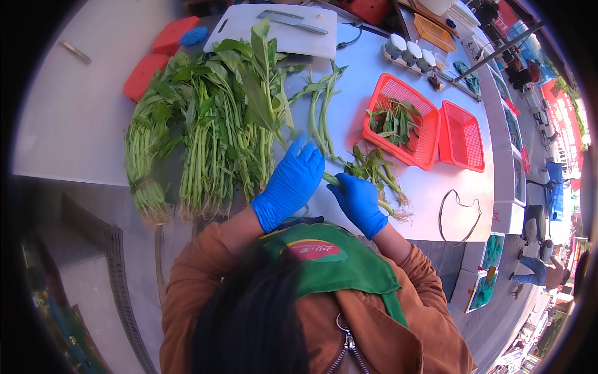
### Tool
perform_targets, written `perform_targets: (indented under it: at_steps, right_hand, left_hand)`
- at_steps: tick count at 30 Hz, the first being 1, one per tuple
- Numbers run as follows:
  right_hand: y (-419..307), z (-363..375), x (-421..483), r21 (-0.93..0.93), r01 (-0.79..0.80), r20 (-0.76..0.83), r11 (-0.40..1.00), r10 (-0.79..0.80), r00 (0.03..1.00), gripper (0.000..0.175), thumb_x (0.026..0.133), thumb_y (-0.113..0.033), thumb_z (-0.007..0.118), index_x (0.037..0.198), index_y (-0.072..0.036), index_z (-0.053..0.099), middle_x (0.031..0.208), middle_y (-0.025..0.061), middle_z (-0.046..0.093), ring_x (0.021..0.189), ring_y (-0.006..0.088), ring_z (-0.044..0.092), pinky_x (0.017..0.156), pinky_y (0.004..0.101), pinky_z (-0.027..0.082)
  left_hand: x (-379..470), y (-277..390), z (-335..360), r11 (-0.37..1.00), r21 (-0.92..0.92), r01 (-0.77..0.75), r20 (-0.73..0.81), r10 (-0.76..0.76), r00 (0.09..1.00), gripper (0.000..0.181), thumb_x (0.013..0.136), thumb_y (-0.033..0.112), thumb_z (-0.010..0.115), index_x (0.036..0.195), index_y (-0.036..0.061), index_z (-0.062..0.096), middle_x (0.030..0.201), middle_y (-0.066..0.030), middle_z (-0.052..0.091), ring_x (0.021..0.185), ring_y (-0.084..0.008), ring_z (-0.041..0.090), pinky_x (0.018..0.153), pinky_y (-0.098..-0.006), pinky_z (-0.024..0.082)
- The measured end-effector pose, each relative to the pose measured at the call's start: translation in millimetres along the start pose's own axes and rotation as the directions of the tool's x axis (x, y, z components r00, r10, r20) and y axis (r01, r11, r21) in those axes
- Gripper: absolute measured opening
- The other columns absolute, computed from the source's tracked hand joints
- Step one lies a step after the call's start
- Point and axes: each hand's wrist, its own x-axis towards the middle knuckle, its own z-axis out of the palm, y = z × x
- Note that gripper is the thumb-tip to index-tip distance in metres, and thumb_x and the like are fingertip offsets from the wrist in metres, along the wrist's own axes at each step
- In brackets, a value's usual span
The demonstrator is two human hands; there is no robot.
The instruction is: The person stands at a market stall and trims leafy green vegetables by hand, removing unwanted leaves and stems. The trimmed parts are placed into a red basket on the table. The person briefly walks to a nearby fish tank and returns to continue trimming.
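Both my hands wear blue disposable gloves over the metal table (420, 205). My right hand (360, 201) grips the lower end of a green vegetable stem, whose leafy top (261, 89) points away from me. My left hand (295, 180) lies over the middle of that stem; whether its fingers close on it is hidden. Left of it lie bundles of leafy greens with roots (205, 154), one tied bundle (147, 173) at the far left. Several trimmed-looking stems (320, 117) lie beyond my hands. Rooty scraps (378, 173) lie just past my right hand.
A red plastic basket (432, 135) holds loose leaves, with another red basket (467, 161) beside it. A white cutting board (308, 46) bears a knife (299, 23). Red plastic stools (142, 75), lidded condiment pots (412, 52) and a loop of cord (441, 217) are around. A person (537, 271) is far right.
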Motion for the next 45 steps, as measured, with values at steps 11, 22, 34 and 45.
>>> perform_targets:
  at_steps: [11, 22, 34, 45]
  right_hand:
    - [-5, 0, -10, 0.092, -0.052, 0.045, 0.994, 0.048, 0.998, 0.031, 0.085, -0.034, 0.072, 0.099, -0.006, 0.072, 0.082, 0.0196, 0.068, 0.07, 0.0387, 0.066, 0.061, 0.0438, 0.051]
    - [10, -2, -11, 0.247, -0.15, 0.238, 0.957, 0.09, 0.967, 0.034, 0.088, -0.031, 0.072, 0.105, -0.002, 0.07, 0.069, 0.014, 0.066, 0.059, 0.023, 0.063, 0.059, 0.0358, 0.05]
    - [19, -11, -20, 0.469, -0.351, 0.426, 0.81, 0.141, 0.894, 0.028, 0.091, -0.019, 0.07, 0.112, -0.002, 0.072, 0.075, 0.0043, 0.067, 0.064, 0.0086, 0.059, 0.059, 0.027, 0.048]
    - [18, -25, -23, 0.604, -0.414, 0.537, 0.681, 0.036, 0.843, 0.028, 0.092, -0.017, 0.068, 0.118, -0.006, 0.072, 0.078, -0.0016, 0.064, 0.067, 0.0042, 0.057, 0.056, 0.0206, 0.045]
  left_hand:
    - [-7, 6, 20, 0.917, -0.386, 0.102, -0.174, -0.181, 0.968, 0.019, 0.078, 0.008, 0.063, 0.097, 0.0078, 0.064, 0.083, -0.0064, 0.054, 0.083, -0.0236, 0.057, 0.103, -0.0461, 0.043]
    - [-32, -39, -43, 0.964, -0.231, 0.129, -0.049, -0.144, 0.988, 0.052, 0.079, 0.012, 0.064, 0.131, 0.0165, 0.062, 0.083, -0.0025, 0.052, 0.067, -0.0192, 0.053, 0.055, -0.0328, 0.046]
    - [-44, -42, -24, 0.978, -0.19, -0.086, -0.141, 0.059, 0.988, 0.042, 0.079, 0.011, 0.064, 0.12, 0.0144, 0.069, 0.081, -0.001, 0.051, 0.062, -0.0169, 0.049, 0.05, -0.0308, 0.039]
    - [-43, -59, -44, 0.043, -0.992, 0.117, 0.015, -0.891, 0.454, 0.013, 0.094, 0.005, 0.062, 0.104, 0.0037, 0.071, 0.102, -0.0034, 0.066, 0.089, -0.0142, 0.062, 0.087, -0.0292, 0.048]
